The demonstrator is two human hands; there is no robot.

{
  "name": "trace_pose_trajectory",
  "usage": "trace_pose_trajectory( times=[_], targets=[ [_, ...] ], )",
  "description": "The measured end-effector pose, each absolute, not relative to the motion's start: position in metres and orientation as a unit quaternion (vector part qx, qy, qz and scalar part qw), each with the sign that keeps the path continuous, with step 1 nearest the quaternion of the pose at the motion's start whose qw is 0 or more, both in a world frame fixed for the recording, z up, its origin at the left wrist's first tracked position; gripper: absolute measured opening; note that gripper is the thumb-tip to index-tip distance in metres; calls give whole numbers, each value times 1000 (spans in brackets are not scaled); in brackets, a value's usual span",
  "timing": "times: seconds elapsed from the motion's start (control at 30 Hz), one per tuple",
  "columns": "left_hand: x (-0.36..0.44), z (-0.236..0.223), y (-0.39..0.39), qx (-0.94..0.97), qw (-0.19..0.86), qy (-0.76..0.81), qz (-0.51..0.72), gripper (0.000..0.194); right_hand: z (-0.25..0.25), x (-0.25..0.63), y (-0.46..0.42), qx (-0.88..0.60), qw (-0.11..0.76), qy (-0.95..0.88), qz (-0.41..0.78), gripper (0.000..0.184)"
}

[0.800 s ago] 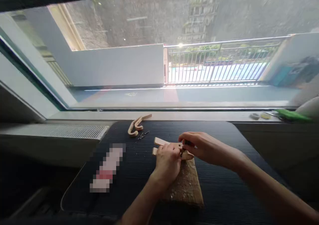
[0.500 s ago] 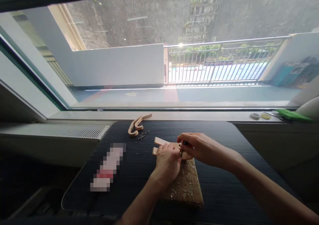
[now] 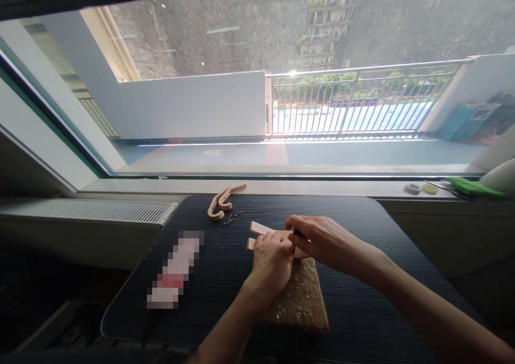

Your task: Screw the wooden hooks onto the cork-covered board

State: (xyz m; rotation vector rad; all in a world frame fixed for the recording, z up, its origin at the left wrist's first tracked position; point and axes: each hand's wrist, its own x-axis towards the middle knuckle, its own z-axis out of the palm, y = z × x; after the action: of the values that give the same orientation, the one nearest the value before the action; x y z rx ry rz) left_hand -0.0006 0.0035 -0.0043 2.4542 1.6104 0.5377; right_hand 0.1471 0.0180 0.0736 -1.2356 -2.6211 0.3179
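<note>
My left hand (image 3: 271, 259) is closed over pale wooden pieces, pressing them onto a worn wooden block (image 3: 301, 299). One flat wooden piece (image 3: 260, 228) sticks out to the left beyond my fingers, and the end of another (image 3: 251, 244) shows just below it. My right hand (image 3: 317, 235) pinches a short dark-handled screwdriver (image 3: 295, 235) above the wood, right beside my left fingertips. Its tip and the spot it meets are mostly hidden by my fingers. Several small screws (image 3: 231, 219) lie loose on the black table (image 3: 362, 289).
Two hook-shaped wooden pieces (image 3: 219, 203) rest at the table's back left. A blurred pinkish item (image 3: 175, 273) lies on the left side. Tape rolls (image 3: 420, 188) and a green cloth-like thing (image 3: 475, 188) are on the windowsill. A radiator (image 3: 88, 213) stands left of the table.
My right hand has turned slightly around the screwdriver, so less of it shows. My left hand and the wood stay in place; the view shifts very slightly.
</note>
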Motion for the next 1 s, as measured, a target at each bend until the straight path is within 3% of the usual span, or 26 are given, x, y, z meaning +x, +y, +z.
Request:
trace_pose_trajectory(
  times=[0.13,0.57,0.83,1.0],
  targets=[
    [0,-4,4,819,72,544,169,12,85,151,16,-392,107,-901,154,23],
    [0,2,6,823,76,540,159,11,78,149,22,-385,127,-901,152,13],
    [-2,-2,6,824,70,538,162,10,84,151,21,-393,116,-899,157,24],
    [1,-1,6,824,69,542,150,10,87,152,18,-395,116,-895,171,14]
  ],
)
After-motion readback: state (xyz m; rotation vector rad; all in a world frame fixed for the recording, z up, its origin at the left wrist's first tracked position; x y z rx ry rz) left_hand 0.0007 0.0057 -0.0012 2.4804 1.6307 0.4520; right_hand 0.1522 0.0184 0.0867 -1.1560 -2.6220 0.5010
